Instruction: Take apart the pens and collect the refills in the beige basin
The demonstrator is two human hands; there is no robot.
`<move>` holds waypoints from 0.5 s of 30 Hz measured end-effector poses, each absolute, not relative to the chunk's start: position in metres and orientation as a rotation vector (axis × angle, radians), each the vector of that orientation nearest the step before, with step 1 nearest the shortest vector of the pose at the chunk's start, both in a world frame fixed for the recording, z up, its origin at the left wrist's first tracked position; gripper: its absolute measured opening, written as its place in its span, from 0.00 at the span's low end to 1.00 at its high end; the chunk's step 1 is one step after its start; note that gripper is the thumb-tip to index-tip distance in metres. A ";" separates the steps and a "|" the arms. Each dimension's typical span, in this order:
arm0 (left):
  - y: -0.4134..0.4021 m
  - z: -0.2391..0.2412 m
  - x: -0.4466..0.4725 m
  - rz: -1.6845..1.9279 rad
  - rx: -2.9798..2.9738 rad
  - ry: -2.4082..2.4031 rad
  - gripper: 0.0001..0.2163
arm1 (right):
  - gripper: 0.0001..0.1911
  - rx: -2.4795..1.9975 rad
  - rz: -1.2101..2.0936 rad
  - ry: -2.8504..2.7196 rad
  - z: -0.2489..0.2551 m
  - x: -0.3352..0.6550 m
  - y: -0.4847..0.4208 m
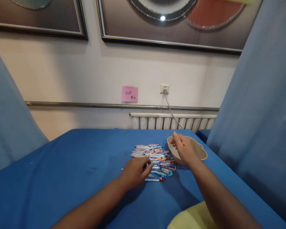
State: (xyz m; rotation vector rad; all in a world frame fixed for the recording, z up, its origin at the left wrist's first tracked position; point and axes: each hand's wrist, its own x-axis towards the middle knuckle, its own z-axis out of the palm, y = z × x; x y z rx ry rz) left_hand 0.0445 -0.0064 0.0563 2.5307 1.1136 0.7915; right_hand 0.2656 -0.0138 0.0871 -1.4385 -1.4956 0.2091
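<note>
Many pens [154, 156] with white, blue, orange and brown parts lie in a loose pile on the blue-covered table. My left hand [134, 171] is at the pile's near left side, thumb and forefinger apart; its other fingers are partly hidden and no pen shows in its grip. Right of the pile stands a beige basket [201, 152] with a wavy rim. Over its left part is my right hand [183, 148], fingers curled in. Whatever those fingers may hold does not show. One white pen with a brown end [154, 180] lies at the pile's near edge.
The blue cloth [62, 178] covers the table. Something pale yellow [193, 218] is at the near edge, under my right forearm. Blue curtains [257, 111] hang on both sides. Behind are a radiator [173, 121], a plugged-in cable [171, 109] and a pink note [130, 94].
</note>
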 end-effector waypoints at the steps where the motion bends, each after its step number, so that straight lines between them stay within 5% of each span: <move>1: -0.007 0.072 0.050 0.881 2.533 1.075 0.11 | 0.30 -1.289 0.291 -1.422 0.103 0.258 -0.015; 8: -0.025 0.126 0.050 1.794 1.922 0.950 0.11 | 0.31 -0.761 0.312 -1.123 0.133 0.225 -0.037; 15: -0.001 0.109 0.034 1.844 1.683 0.686 0.25 | 0.33 -0.782 0.353 -1.201 0.109 0.237 -0.017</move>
